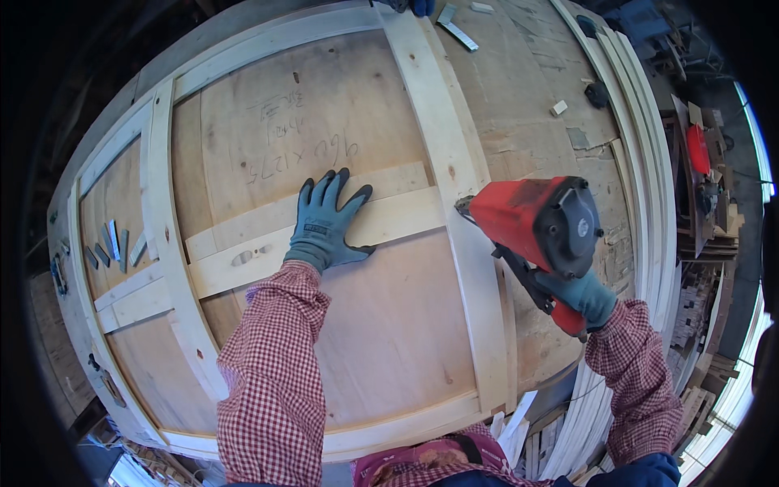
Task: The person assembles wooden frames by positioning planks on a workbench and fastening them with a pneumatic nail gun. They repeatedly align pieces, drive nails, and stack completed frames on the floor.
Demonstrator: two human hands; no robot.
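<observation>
My left hand (323, 226), in a blue-grey glove with dark fingertips, lies spread and flat on the middle crosspiece (398, 217) of a wooden frame. My right hand (586, 300), gloved alike, is closed round the handle of a red and black nail gun (527, 219). The gun's nose touches or hovers just over the right-hand batten (445, 146), close to where the crosspiece meets it; I cannot tell which. Beneath the battens is a plywood panel (300, 105) with handwritten marks. The trigger finger is hidden behind the gun.
Several nail strips (114, 243) lie on the panel's left part. Another strip (458, 34) and a small wood block (558, 107) rest on the worn bench top (527, 89). Long pale battens (649, 162) are stacked along the right. A dark blue gloved hand (422, 6) shows at the far edge.
</observation>
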